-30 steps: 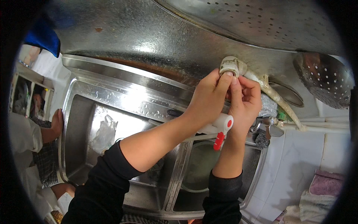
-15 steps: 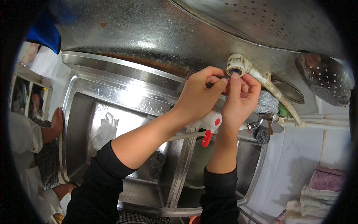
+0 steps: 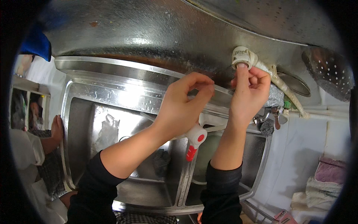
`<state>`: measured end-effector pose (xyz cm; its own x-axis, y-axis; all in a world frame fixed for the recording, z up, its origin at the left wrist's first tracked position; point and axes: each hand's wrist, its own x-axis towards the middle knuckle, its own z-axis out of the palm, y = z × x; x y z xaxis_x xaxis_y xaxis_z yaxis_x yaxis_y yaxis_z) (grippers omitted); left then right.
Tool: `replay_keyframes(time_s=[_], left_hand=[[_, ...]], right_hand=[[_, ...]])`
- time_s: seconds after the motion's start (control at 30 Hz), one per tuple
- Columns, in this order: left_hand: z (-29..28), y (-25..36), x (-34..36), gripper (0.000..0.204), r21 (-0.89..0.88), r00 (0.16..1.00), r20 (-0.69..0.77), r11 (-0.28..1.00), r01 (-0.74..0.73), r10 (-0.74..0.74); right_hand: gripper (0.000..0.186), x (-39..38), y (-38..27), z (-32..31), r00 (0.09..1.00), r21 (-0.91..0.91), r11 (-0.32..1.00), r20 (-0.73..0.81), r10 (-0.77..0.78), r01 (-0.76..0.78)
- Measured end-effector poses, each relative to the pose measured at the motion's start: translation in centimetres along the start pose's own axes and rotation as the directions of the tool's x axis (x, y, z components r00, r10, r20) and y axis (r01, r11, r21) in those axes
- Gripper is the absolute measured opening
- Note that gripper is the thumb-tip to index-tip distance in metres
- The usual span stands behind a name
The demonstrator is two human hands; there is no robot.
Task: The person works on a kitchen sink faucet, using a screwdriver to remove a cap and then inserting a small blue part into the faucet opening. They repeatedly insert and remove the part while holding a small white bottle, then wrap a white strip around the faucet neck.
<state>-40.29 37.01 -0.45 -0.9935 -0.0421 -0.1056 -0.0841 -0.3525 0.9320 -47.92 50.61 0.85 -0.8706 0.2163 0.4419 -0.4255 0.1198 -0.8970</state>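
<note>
My right hand (image 3: 250, 87) is raised to a white elbow pipe fitting (image 3: 240, 55), its thumb pressed into the opening and its other fingers curled beside it. A pale, wrapped pipe (image 3: 289, 89) runs from this fitting toward the wall. To the left, a little lower, my left hand (image 3: 186, 100) is closed, thumb and forefinger tips together. Anything pinched between those tips is too small to make out. Under this palm hangs a white tap body (image 3: 197, 136) with a red lever (image 3: 191, 153); the lower fingers that appear to hold it are hidden.
A steel double sink (image 3: 179, 186) lies below my forearms, with a dark scouring pad (image 3: 161, 160) inside. A metal valve (image 3: 274, 115) sits right of my right wrist. A perforated ladle (image 3: 330, 72) and towels (image 3: 324, 186) are at the right. Another person's hand (image 3: 57, 128) rests at the sink's left edge.
My left hand has drawn back left and down from the pipe fitting, and the white tap has moved with it. My right thumb now covers the opening, where a bluish inside showed before.
</note>
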Motion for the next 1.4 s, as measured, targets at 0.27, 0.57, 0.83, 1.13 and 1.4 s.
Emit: replay_keyframes(time_s=[0.27, 0.57, 0.83, 1.13, 1.4], left_hand=[[-2.0, -0.5, -2.3, 0.022, 0.014, 1.0, 0.01, 1.0, 0.021, -0.021], [-3.4, -1.0, -3.8, 0.024, 0.064, 0.996, -0.038, 0.994, 0.086, -0.084], [-4.3, -1.4, -4.1, 0.021, 0.016, 0.99, -0.026, 0.99, 0.137, -0.137], [-4.2, -2.0, -5.0, 0.021, 0.044, 0.992, -0.039, 0.991, 0.125, -0.123], [-4.6, -1.9, -6.8, 0.021, 0.037, 0.986, -0.046, 0.986, 0.161, -0.159]], right_hand=[[0.024, 0.0, -0.2, 0.0, 0.999, 0.107, 0.994, 0.026, 0.025, -0.027], [0.025, 0.8, 0.6, -0.6, 0.997, 0.047, 0.998, 0.074, -0.036, 0.033], [0.022, 0.4, 0.0, 0.5, 0.999, -0.02, 1.0, -0.034, 0.02, -0.02], [0.023, 0.4, -0.6, 0.8, 0.996, -0.014, 0.997, -0.04, 0.078, -0.079], [0.026, 0.0, 0.9, 1.2, 0.998, 0.154, 0.987, -0.025, 0.05, -0.046]])
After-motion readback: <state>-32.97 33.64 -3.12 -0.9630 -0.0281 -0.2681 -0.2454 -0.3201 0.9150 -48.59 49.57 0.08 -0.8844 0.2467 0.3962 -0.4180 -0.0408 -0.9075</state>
